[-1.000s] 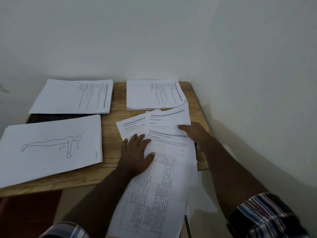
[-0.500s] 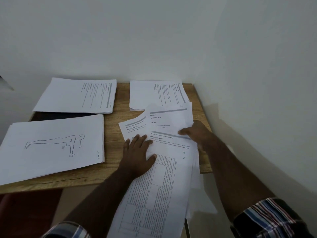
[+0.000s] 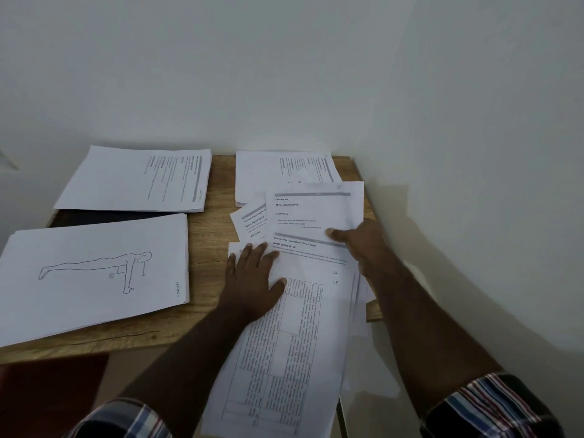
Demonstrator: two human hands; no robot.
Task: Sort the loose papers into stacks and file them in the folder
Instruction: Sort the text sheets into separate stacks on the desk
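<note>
**Sorting loose sheets at a small wooden table**

While the unsorted pile point(image 3: 297, 311) lay fanned across the near right of the wooden table point(image 3: 218, 222), hanging over its front edge, one sheet marked "51" point(image 3: 316, 207) was being drawn off its far end. The right hand point(image 3: 360, 245) pinched that sheet at its lower right corner, thumb on top and the other fingers hidden beneath the paper, probably to slide it free towards a stack. The left hand point(image 3: 252, 279) lay flat on the pile with fingers straight and spread, apparently pinning the remaining sheets so that only the chosen one moved. A table-printed page point(image 3: 284, 358) topped the near part of the pile, and a slanted sheet point(image 3: 251, 224) poked out to the left beneath the held one.

Three sorted stacks sat around the pile. The far right stack point(image 3: 268, 175) lay just behind the held sheet, partly overlapped by it. The far left stack point(image 3: 142, 178) rested across the table by the wall, with a dark flat object point(image 3: 104, 216) showing under its near edge; it could not be told whether that was the folder. The near left stack point(image 3: 94, 273) carried a line drawing of a figure in a push-up position. Striped sleeves point(image 3: 493, 406) showed at the bottom of the view, and a plain white wall point(image 3: 284, 74) stood behind the table. Sorting looked well along, with filing not yet begun.
</note>
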